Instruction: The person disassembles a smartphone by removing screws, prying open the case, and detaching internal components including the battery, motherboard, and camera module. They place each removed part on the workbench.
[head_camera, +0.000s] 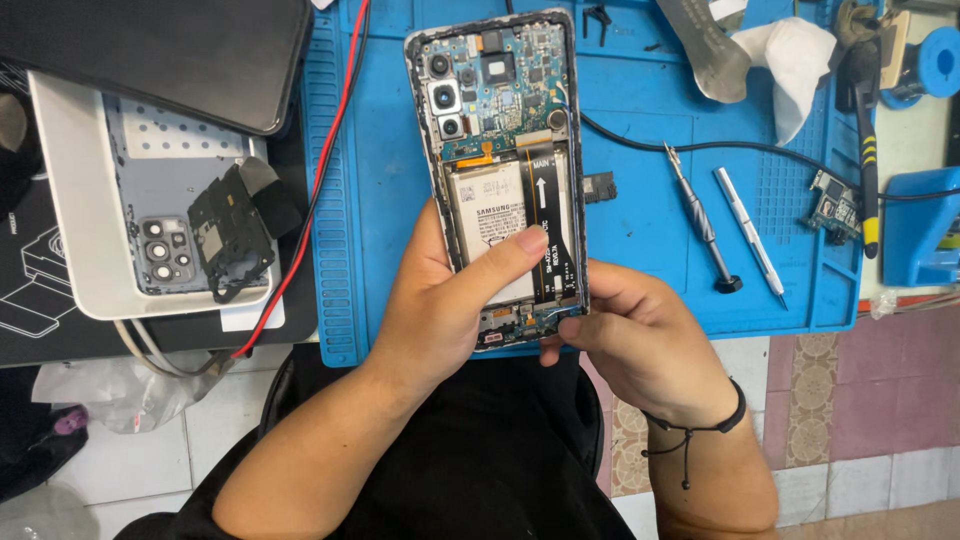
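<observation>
You hold one opened smartphone (505, 160), its back cover off, upright above the blue work mat (380, 200). Your left hand (440, 300) grasps its lower left edge, the thumb laid across the white battery (488, 215). Your right hand (640, 340) grips the bottom right corner, fingertips pinched at the lower edge; a black cord bracelet (715, 425) circles that wrist. Inside the phone, three camera lenses (443, 97) sit in a column at the upper left beside the circuit board (510, 90), and one black ribbon cable (545, 220) runs down to the right of the battery.

Two slim screwdrivers lie side by side on the mat to your right: one dark (702, 222), one silver (750, 237). One small loose circuit board (832, 205) rests near the mat's right edge. To your left, one white tray (70, 250) carries one pale phone back cover (150, 200) with a black inner frame piece (232, 235) lying on it. One red wire (325, 160) and one black wire (340, 100) run along the mat's left edge.
</observation>
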